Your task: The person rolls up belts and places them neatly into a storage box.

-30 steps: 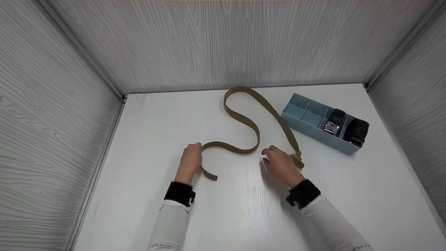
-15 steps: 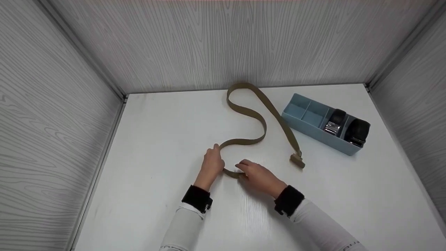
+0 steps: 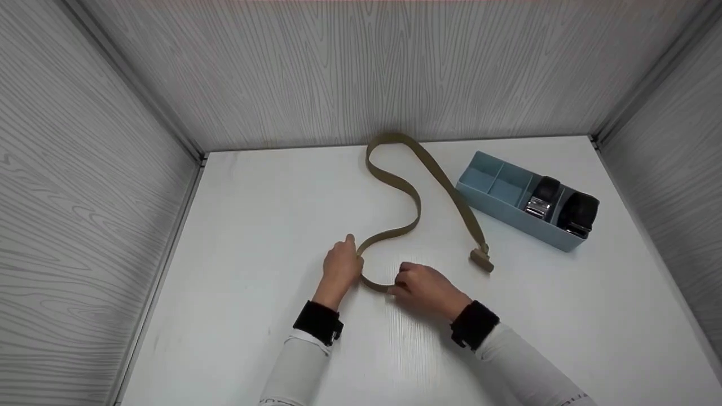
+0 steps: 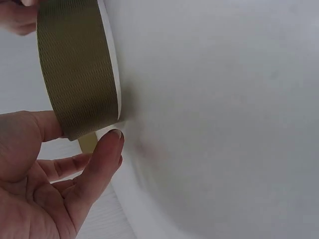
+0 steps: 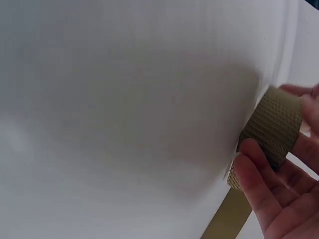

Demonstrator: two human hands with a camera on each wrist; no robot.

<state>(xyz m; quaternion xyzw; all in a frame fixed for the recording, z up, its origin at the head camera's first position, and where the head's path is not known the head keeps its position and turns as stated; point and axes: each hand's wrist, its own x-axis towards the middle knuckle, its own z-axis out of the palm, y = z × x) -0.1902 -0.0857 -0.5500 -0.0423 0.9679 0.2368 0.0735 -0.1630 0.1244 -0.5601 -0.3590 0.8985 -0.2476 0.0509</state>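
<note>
An olive webbing belt [image 3: 407, 192] stands on edge across the white table in a winding curve, its buckle end [image 3: 481, 260] lying at the right. My left hand [image 3: 342, 262] holds the strap near its free end; in the left wrist view, thumb and fingers [image 4: 102, 162] lie on either side of the strap [image 4: 79, 64]. To the right, my right hand [image 3: 426, 288] pinches the tip of the strap. Curled fingers [image 5: 259, 184] bend the webbing [image 5: 274, 124] in the right wrist view, partly covering it.
At the back right sits a blue divided box [image 3: 519, 220]. Two of its compartments hold rolled black belts, one [image 3: 542, 197] with a silver buckle and another [image 3: 578, 213] beside it. Grey wood-grain panels [image 3: 361, 73] rise around the table's back and sides.
My left hand has moved right with the strap. My right hand has left the buckle end, come left to the free tip and taken hold of it, curling its fingers.
</note>
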